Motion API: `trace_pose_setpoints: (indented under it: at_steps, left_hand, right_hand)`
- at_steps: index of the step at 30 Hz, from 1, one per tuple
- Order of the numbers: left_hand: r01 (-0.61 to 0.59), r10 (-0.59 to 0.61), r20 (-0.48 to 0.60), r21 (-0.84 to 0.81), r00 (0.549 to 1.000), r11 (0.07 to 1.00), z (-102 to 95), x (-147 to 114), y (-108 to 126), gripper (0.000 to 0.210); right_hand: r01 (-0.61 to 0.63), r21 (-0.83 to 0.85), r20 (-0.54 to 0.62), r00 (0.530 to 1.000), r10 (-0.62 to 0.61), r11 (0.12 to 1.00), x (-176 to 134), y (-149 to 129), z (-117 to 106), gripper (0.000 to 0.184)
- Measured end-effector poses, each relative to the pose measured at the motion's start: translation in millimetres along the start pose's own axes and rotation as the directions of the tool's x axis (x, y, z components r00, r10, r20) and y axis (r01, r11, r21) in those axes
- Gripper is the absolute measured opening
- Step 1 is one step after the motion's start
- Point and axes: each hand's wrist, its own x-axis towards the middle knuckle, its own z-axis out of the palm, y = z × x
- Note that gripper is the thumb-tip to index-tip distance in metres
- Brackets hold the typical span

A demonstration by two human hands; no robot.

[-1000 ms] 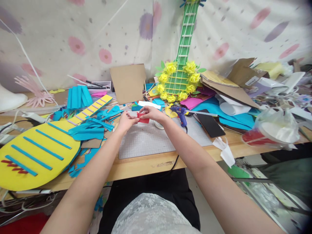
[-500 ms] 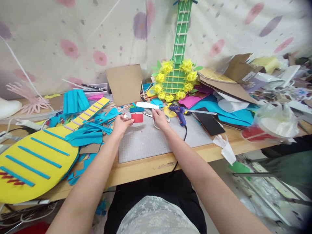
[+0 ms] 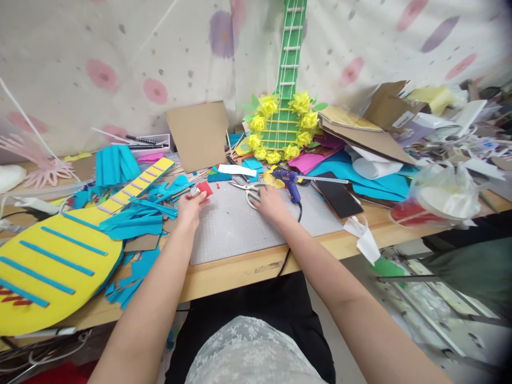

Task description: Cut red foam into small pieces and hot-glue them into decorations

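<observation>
— What are your hands doing at this moment?

— Your left hand (image 3: 189, 205) is pinching a small red piece (image 3: 205, 188) between thumb and fingertips, holding it just above the far left corner of the grey cutting mat (image 3: 240, 226). Your right hand (image 3: 270, 201) is lying on the mat with its fingers curling over the handles of the scissors (image 3: 250, 192); I cannot tell whether it is gripping them or only touching.

— How far along is the work looking?

— Judging by the desk (image 3: 256, 266), you are sitting somewhere in the middle. The red piece is looking uncut, and the blue glue gun (image 3: 288, 180) is lying untouched just beyond your right hand. On your left the yellow guitar shape (image 3: 60, 256) is already carrying blue strips and a few red ones at its near end, with blue offcuts (image 3: 140, 221) lying all around it. A green guitar with yellow flowers (image 3: 282, 128) is leaning against the wall and looking finished.

— Any containers?

— A clear plastic bag (image 3: 444, 197) at the right is holding something red and something white; what exactly, I cannot tell. A small clear tray (image 3: 154, 143) at the back is holding a dark pen-like stick.
</observation>
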Motion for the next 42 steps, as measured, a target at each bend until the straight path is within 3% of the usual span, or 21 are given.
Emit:
trace_pose_setpoints:
  at_steps: [4, 6, 11, 16, 19, 21, 23, 26, 29, 32, 34, 37, 42]
  left_hand:
    - [0.070, -0.068, 0.025, -0.064, 0.997, 0.995, 9.2, -4.9, -5.6, 0.017]
    - [0.108, -0.103, 0.050, -0.107, 0.993, 0.988, 10.9, -4.7, -6.7, 0.015]
    - [0.167, -0.161, 0.044, -0.176, 0.986, 0.970, 9.3, -0.8, -6.8, 0.013]
    - [0.221, -0.218, 0.037, -0.203, 0.975, 0.954, 7.2, -0.7, -5.4, 0.013]
    - [0.259, -0.257, 0.038, -0.238, 0.966, 0.936, 5.4, -1.1, -1.6, 0.013]
    - [0.280, -0.283, 0.028, -0.264, 0.959, 0.923, 5.6, -1.5, 1.6, 0.013]
    - [0.299, -0.308, 0.013, -0.286, 0.951, 0.910, 7.9, -2.4, 4.6, 0.013]
    - [0.319, -0.338, -0.001, -0.323, 0.941, 0.891, 14.2, -3.6, 7.3, 0.015]
    - [0.325, -0.348, 0.000, -0.356, 0.937, 0.876, 19.4, -3.0, 7.2, 0.016]
    - [0.327, -0.352, -0.002, -0.361, 0.936, 0.873, 21.2, -0.5, 5.7, 0.015]
    - [0.333, -0.355, 0.004, -0.354, 0.935, 0.874, 21.5, 0.9, 5.0, 0.015]
    - [0.341, -0.365, 0.001, -0.363, 0.931, 0.867, 22.7, 0.8, 4.5, 0.014]
    - [0.346, -0.377, -0.010, -0.375, 0.926, 0.860, 25.3, -3.8, 3.0, 0.015]
  right_hand:
    - [0.008, -0.056, 0.068, 0.998, -0.004, 0.998, 4.6, -6.9, -3.1, 0.025]
    - [0.022, -0.079, 0.045, 0.999, -0.019, 0.997, 5.9, -7.7, -5.8, 0.027]
    - [-0.041, -0.140, -0.001, 0.999, 0.041, 0.989, 5.3, -3.3, -8.9, 0.054]
    - [0.055, -0.155, 0.082, 0.996, -0.042, 0.986, 7.2, -0.9, -12.7, 0.040]
    - [0.004, -0.038, 0.112, 0.994, 0.000, 0.999, 8.2, 2.4, -22.0, 0.034]
    - [-0.029, 0.158, 0.165, 0.986, 0.002, 0.987, 8.6, 4.8, -29.2, 0.031]
    - [-0.019, 0.414, 0.217, 0.973, -0.079, 0.910, 8.4, 5.7, -35.2, 0.031]
    - [0.011, 0.712, 0.273, 0.917, -0.290, 0.702, 6.4, 3.1, -41.7, 0.037]
    - [-0.033, 0.837, 0.354, 0.793, -0.496, 0.546, 4.2, 0.2, -46.8, 0.048]
    - [-0.095, 0.838, 0.458, 0.658, -0.598, 0.537, 5.2, -0.3, -50.5, 0.057]
    - [-0.117, 0.821, 0.507, 0.598, -0.621, 0.558, 7.8, -1.3, -51.6, 0.060]
    - [-0.132, 0.807, 0.539, 0.563, -0.626, 0.576, 13.0, -7.4, -50.4, 0.060]
    - [-0.130, 0.790, 0.554, 0.571, -0.606, 0.599, 21.3, -24.1, -43.6, 0.063]
